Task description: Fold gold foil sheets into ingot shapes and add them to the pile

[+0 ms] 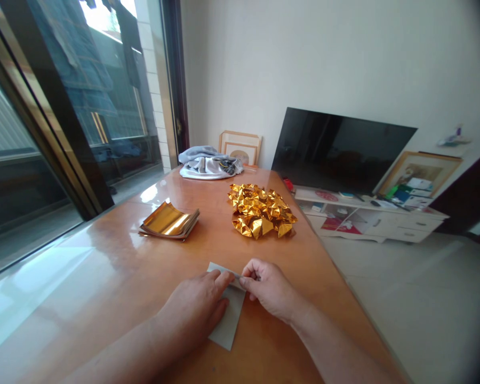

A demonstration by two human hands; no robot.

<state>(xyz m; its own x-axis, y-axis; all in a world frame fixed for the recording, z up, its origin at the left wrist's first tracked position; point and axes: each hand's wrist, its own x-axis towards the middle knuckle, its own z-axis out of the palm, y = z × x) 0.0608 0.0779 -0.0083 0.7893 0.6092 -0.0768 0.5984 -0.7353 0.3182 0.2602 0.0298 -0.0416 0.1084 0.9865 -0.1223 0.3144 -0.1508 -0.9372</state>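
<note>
A grey-white paper sheet [229, 325] lies on the wooden table [116, 277] near the front edge. My left hand [196, 309] lies flat on the sheet, pressing it down. My right hand [266, 288] pinches the sheet's far right edge between thumb and fingertips. Further back on the left sits a stack of gold foil sheets [168, 220], its top sheet curled. To the right of it is a pile of folded gold foil pieces [261, 209].
A bundle of grey-white cloth [208, 162] lies at the table's far end, with picture frames [240, 146] leaning on the wall behind. A glass sliding door [64, 122] is on the left. A television [336, 152] stands on a low white cabinet [368, 213] at the right.
</note>
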